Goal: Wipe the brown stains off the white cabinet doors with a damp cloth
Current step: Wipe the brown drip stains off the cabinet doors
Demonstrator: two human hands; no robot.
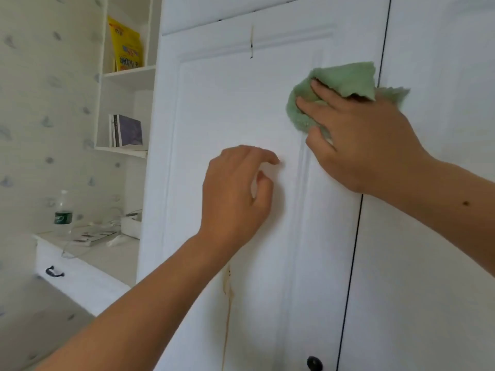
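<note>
A white panelled cabinet door [241, 108] fills the middle of the view. My right hand [367, 140] presses a green cloth [342, 81] flat against the door's upper right, near the gap to the neighbouring door [428, 263]. My left hand [235, 194] hovers at the panel's middle, fingers loosely curled, forefinger tip near the surface, holding nothing. A thin brown drip stain [228, 295] runs down the lower panel below my left wrist. A short dark streak [251, 41] marks the door's top moulding.
A black round knob [314, 363] sits at the door's bottom. Left of the cabinet are open shelves with a yellow packet [127, 46] and books [128, 131]. A desk [101, 253] below holds a plastic water bottle [63, 212], cables and papers.
</note>
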